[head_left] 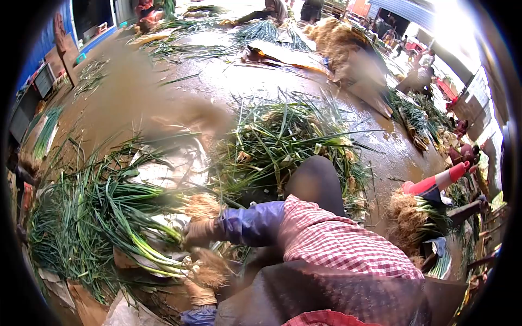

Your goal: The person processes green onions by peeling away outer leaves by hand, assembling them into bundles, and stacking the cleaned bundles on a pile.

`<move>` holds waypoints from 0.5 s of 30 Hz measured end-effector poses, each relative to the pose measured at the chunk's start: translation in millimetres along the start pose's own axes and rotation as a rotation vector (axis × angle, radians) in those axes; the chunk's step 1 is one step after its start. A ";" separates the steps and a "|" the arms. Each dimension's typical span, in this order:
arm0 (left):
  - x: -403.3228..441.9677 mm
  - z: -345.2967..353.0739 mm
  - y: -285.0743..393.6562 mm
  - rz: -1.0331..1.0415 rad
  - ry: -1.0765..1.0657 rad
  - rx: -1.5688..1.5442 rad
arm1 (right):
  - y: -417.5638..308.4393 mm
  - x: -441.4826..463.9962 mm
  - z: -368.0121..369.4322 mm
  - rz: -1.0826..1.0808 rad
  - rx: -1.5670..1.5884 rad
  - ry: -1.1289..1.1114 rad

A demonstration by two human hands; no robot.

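My right hand (200, 232), in a tan glove below a blue sleeve cover, closes on the white root end of some green onions (144, 244). Below it, at the bottom, my left hand (199, 293), gloved too, holds the base of a bunch from underneath; its fingertips are partly hidden by stems and roots. Pale bushy roots (212, 269) stick out between the hands. The green leaves fan out to the left over a large heap of onions (70, 233). Another bunch, its roots (201, 206) toward me, lies just above my right hand.
A loose pile of green onions (288, 136) lies beyond my raised knee (315, 182). At the right are a red and white cone (437, 179) and rooted bunches (408, 217). Farther off, several people sit or stand among onions on wet ground. Blurry spots cover parts of the view.
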State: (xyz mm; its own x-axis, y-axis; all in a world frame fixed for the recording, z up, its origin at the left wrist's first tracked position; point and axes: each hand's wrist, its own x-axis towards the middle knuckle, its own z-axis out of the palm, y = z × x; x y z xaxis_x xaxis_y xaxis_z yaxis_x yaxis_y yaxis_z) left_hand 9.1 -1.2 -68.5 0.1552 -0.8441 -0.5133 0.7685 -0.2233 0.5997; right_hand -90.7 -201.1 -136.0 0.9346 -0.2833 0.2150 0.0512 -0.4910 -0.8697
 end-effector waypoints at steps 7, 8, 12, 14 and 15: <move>-1.7 23.1 5.0 -0.135 0.049 -0.210 | -4.1 2.2 32.1 0.926 1.247 0.227; -3.2 26.0 5.0 -0.147 0.055 -0.212 | -25.5 0.3 26.7 0.901 1.049 0.282; -7.3 21.1 -2.2 -0.127 0.019 -0.032 | -88.5 0.3 24.1 0.761 0.293 0.407; -5.9 -13.4 -11.6 -0.036 -0.045 0.257 | -133.8 -4.7 4.9 0.669 0.435 0.502; -14.5 0.6 -6.7 0.016 -0.037 0.347 | -145.3 -0.7 0.2 0.632 0.586 0.531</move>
State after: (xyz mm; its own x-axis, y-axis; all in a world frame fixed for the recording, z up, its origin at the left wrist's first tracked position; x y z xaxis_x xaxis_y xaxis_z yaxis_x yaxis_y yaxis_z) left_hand 1.3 12.2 -64.7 0.1383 -0.8645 -0.4832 0.5078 -0.3570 0.7840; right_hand -98.8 -129.4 -9.9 0.5802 -0.7514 -0.3144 -0.1001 0.3173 -0.9430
